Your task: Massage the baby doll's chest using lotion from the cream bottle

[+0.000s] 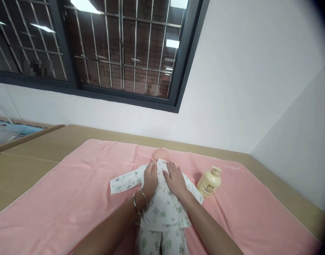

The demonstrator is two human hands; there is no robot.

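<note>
A baby doll [160, 154] with a smooth bald head lies stretched out on a pink blanket [93, 184], its head pointing away from me. It wears a white printed top [164, 207] and matching pants [173, 241]. My left hand [151, 179], with two bangles at the wrist, rests on the top near the left shoulder, fingers extended. On the other side, my right hand [175, 179] lies flat over the chest or back area, fingers slightly spread. Whether the doll faces up or down I cannot tell. One sleeve [125, 182] stretches out to the left.
A pale yellow pump bottle [209, 182] stands on the blanket, just right of the doll's right-hand sleeve. Beneath the blanket is a wooden surface [32, 173]. A wall [218, 117] and a barred window [125, 53] rise behind. A wood-edged compartment with blue cloth [24, 128] sits at far left.
</note>
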